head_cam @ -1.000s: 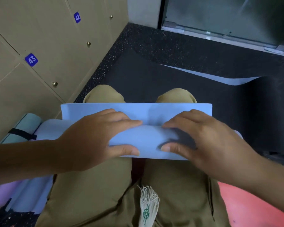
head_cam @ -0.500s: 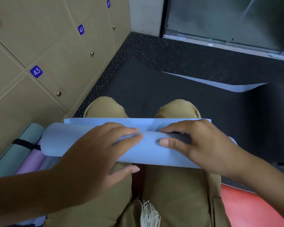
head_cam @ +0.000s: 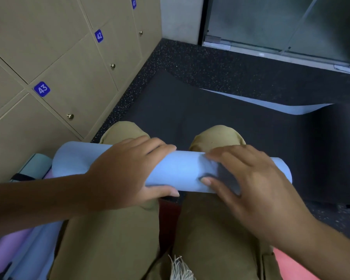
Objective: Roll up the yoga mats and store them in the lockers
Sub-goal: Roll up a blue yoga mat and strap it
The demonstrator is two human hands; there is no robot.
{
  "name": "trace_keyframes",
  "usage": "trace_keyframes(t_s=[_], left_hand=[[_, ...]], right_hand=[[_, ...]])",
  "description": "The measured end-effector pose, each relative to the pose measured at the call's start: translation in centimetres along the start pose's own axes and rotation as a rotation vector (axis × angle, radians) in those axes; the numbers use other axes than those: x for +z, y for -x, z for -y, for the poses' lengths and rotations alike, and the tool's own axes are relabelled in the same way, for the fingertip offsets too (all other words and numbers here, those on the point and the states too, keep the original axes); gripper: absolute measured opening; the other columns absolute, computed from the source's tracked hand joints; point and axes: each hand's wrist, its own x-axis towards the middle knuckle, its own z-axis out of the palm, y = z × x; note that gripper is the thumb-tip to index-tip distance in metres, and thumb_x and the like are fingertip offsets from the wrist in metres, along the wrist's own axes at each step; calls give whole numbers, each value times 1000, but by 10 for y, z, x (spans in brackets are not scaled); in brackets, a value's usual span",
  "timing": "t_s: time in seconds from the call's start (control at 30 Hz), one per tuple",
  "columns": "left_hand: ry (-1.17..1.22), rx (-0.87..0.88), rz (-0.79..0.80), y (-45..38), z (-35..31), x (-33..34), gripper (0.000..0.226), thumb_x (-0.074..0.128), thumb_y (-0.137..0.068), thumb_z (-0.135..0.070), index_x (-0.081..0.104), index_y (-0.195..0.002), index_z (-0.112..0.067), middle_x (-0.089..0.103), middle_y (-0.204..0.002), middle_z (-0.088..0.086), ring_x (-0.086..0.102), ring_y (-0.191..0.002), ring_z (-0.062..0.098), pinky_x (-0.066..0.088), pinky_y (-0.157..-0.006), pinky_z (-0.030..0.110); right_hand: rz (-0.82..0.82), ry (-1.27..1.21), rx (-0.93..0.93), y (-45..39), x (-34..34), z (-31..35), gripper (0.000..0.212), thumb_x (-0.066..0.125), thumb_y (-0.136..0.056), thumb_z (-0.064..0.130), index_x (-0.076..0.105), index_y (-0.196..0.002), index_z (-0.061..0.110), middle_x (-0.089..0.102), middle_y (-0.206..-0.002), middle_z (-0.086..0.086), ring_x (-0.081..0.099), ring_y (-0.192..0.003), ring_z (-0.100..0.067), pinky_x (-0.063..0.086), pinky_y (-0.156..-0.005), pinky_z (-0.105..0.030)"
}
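Observation:
A light blue yoga mat [head_cam: 182, 172] lies fully rolled across my thighs, just behind my knees. My left hand [head_cam: 129, 174] wraps over its left half, thumb under the near side. My right hand [head_cam: 249, 184] presses on its right half with fingers spread and thumb on the near side. A dark mat [head_cam: 210, 110] with a pale blue underside lies flat on the floor ahead, its far edge curled up. Beige lockers [head_cam: 73, 77] numbered 41, 42 and 43 stand closed at the left.
Rolled mats lie by the lockers at my left: a teal one [head_cam: 35, 166] with a black strap, a purple one [head_cam: 8, 251] and a blue one [head_cam: 34, 257]. A red mat [head_cam: 291, 267] shows at lower right. Glass doors [head_cam: 281, 23] close off the far side.
The flat flap of the blue mat has been rolled in, so the mat is now a closed tube. Both hands moved forward over it toward my knees.

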Motion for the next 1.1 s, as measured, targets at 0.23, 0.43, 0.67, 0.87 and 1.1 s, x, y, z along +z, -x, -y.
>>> trace_keyframes(t_s=[0.23,0.43,0.67,0.87,1.1], left_hand=[[-43,-1,77,-26,10,-6,75,39,-85,-84,65,-118,-21,63,-97,-8,61,-80,18,52,-71,42],[-67,68,-97,-26,-7,-1,70,60,-90,-63,63,-133,-8,63,-127,4,64,-104,26,53,-83,46],[-244,21,-69,-36,-18,19,100,61,-82,-75,52,-139,6,60,-130,17,60,-113,34,50,-98,48],[-325,29,-21,-61,-4,25,100,53,-73,-86,59,-123,1,63,-101,10,62,-84,29,54,-73,45],[-242,-75,91,-86,11,19,83,48,-59,-94,55,-101,-23,60,-89,-10,63,-79,18,47,-62,36]], right_hand=[[6,-8,7,-4,7,-13,48,53,-96,54,58,-135,28,62,-130,14,57,-117,-14,35,-100,-25],[59,-68,27,-28,2,-22,47,48,-95,60,63,-129,31,67,-117,17,61,-106,-8,44,-90,-26],[183,-114,82,-58,-3,-36,43,45,-95,68,61,-125,42,65,-119,23,59,-110,0,48,-91,-30],[-41,-90,74,-57,5,-46,44,50,-96,67,72,-112,32,72,-104,19,65,-96,-3,55,-81,-34],[-185,-25,96,-42,2,-57,37,57,-96,56,71,-115,27,70,-111,16,63,-105,-9,48,-97,-40]])
